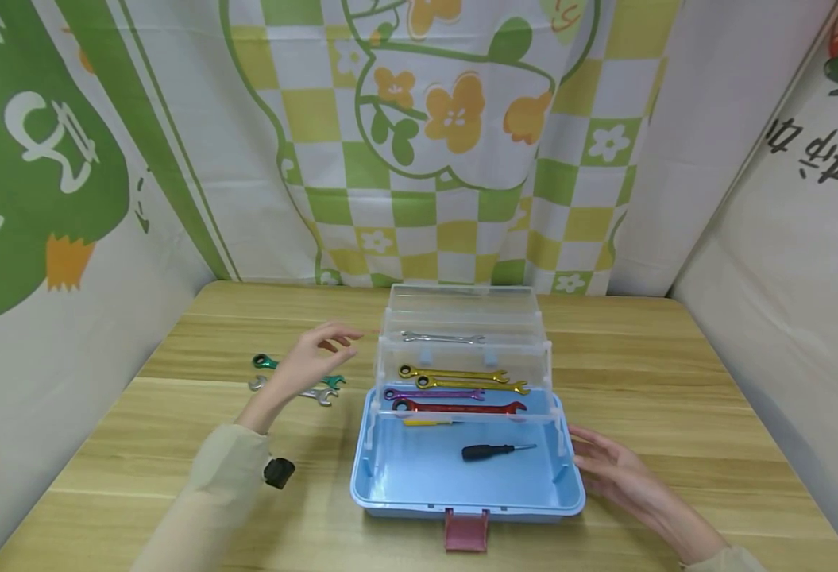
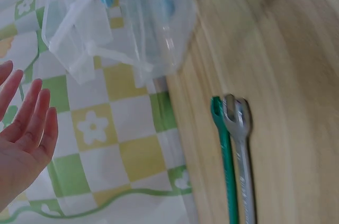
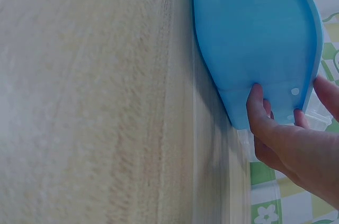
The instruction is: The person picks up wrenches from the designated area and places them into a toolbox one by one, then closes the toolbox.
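My left hand [image 1: 311, 359] is raised to the left of the toolbox, fingers loosely bent and holding nothing. Below it on the table lie a green ratchet wrench [image 1: 264, 362] and a silver wrench [image 1: 323, 395], partly hidden by the forearm. The light blue toolbox [image 1: 390, 485] stands with its clear tiered trays [image 1: 461, 300] raised. A silver wrench [image 1: 443, 338], two gold wrenches [image 1: 461, 373], a purple wrench [image 1: 433, 394] and a red wrench [image 1: 461, 407] are in the trays. My right hand [image 3: 296, 147] touches the toolbox's right side wall with relaxed fingers.
In the toolbox bottom lie a black-handled screwdriver [image 1: 486, 452] and a yellow-handled tool [image 1: 426, 423], partly behind the tray edge. A dark pink latch [image 1: 466, 531] hangs at the front. Printed curtains [image 1: 454, 238] surround the wooden table [image 1: 647, 373].
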